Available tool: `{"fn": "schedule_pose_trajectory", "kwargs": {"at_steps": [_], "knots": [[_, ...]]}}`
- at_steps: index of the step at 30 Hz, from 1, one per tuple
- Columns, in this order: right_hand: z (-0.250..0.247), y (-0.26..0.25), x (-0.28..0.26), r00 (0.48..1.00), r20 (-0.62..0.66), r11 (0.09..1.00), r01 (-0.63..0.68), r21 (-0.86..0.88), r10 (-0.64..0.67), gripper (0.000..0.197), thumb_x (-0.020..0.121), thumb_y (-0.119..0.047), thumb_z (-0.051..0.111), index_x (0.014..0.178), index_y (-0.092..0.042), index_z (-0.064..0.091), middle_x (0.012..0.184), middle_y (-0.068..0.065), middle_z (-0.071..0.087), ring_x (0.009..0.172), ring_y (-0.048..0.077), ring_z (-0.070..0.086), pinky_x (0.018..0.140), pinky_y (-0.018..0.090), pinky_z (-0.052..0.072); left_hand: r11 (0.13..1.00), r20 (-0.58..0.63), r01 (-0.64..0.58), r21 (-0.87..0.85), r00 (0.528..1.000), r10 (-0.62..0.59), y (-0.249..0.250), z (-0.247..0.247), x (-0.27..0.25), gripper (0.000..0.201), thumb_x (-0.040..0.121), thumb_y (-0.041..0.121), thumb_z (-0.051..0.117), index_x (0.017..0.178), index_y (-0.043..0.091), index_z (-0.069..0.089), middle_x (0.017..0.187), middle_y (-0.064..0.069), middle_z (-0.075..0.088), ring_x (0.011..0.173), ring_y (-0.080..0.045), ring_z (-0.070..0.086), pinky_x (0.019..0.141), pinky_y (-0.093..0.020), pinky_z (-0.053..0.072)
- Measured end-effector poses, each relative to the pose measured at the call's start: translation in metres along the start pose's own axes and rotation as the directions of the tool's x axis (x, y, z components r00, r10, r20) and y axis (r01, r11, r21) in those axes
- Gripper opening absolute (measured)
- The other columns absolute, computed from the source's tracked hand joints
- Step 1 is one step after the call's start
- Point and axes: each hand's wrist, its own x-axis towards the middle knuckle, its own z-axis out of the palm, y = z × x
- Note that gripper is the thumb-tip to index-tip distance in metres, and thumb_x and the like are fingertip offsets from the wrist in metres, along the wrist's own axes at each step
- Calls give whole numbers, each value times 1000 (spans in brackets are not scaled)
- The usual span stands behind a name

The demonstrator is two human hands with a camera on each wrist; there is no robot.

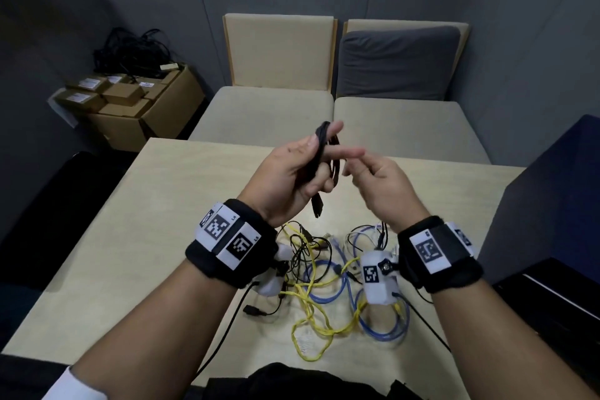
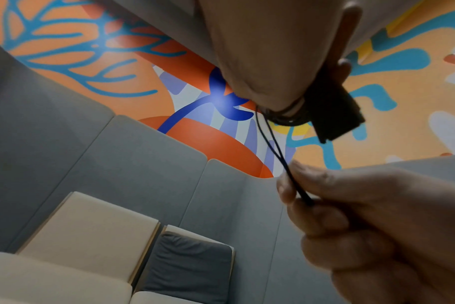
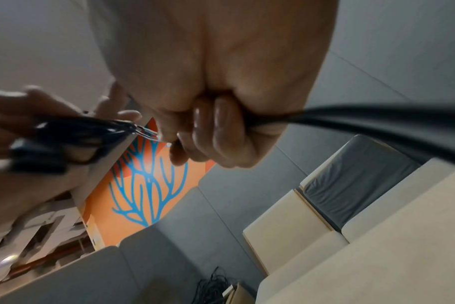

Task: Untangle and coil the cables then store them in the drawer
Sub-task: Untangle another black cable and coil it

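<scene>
Above the table, my left hand (image 1: 292, 169) holds a thin black cable (image 1: 324, 153) wound in loops around its fingers. One black plug (image 1: 317, 206) hangs below the palm. My right hand (image 1: 367, 169) is just to the right, fingers curled, pinching the free strand of the same cable. In the left wrist view the loops (image 2: 286, 120) and plug (image 2: 335, 115) sit under my left palm, and my right hand (image 2: 351, 216) pinches the strand (image 2: 296, 189). A tangle of yellow, blue and black cables (image 1: 324, 289) lies on the table (image 1: 146, 237) under my wrists.
A dark cabinet (image 1: 552, 204) stands at the table's right edge. Two beige seats (image 1: 341, 114) face the far side. Cardboard boxes (image 1: 136, 101) topped with more black cables (image 1: 130, 49) sit on the floor at far left. A dark bag (image 1: 292, 383) lies at the near edge.
</scene>
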Motion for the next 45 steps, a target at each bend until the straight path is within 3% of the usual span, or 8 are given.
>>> {"fn": "schedule_pose_trajectory", "kwargs": {"at_steps": [9,13,17,21,26,34,41,45], "knots": [[19,1,-30,984,169,992,-31,-121,52,21,98,-23,51,81,-29,62,53,-15,48,55,2,42,58,23,33,993,-238,-103,-62,968,85,-2,-13,14,45,97,3,38,141,5,30,123,-11,61,59,-11,58,77,-25,52],[24,-3,-42,970,232,976,-24,-218,76,18,98,-27,50,88,-28,65,67,-17,62,68,1,54,64,23,41,979,-343,-108,175,925,163,-7,-26,20,48,99,0,39,145,3,25,120,-11,63,59,-10,59,77,-24,50],[32,-10,-52,947,317,962,47,-271,43,17,96,-32,53,86,-22,62,73,3,64,72,19,58,70,38,48,789,-302,2,614,924,233,-19,-35,17,50,99,-3,40,146,6,27,108,-4,66,63,-6,61,78,-22,50],[18,-27,-50,943,334,965,95,-246,-8,16,93,-25,59,77,-21,60,57,-5,50,53,7,44,52,22,33,575,-165,61,816,978,131,-30,-44,12,46,96,-1,45,141,11,41,95,3,69,64,-10,57,80,-29,51],[-8,-38,-36,968,247,952,113,-283,-41,19,91,-24,63,73,-28,61,54,-7,46,53,6,40,53,21,30,484,-99,126,866,992,-81,-28,-48,5,37,97,4,45,133,11,49,80,-4,66,63,-15,52,72,-33,48],[-25,-46,-13,987,127,952,133,-274,-102,22,91,-21,63,72,-31,61,51,-12,51,52,3,47,51,15,33,552,38,47,832,989,-141,-22,-37,-5,38,102,30,32,111,7,61,61,4,48,53,0,41,58,-16,33],[-11,-28,-3,998,64,984,-25,176,13,19,95,-14,57,77,-18,61,48,-6,38,41,17,36,37,20,29,887,108,127,444,975,-193,-21,-27,-8,35,94,28,34,101,4,59,52,11,34,48,-5,30,56,-17,37],[3,-14,-10,974,224,884,-91,458,-15,38,88,-51,53,109,-21,64,65,5,41,41,6,28,38,21,27,967,126,204,151,966,-224,-22,-26,-10,33,94,23,35,93,1,59,51,8,31,41,-3,24,52,-19,37]]}}
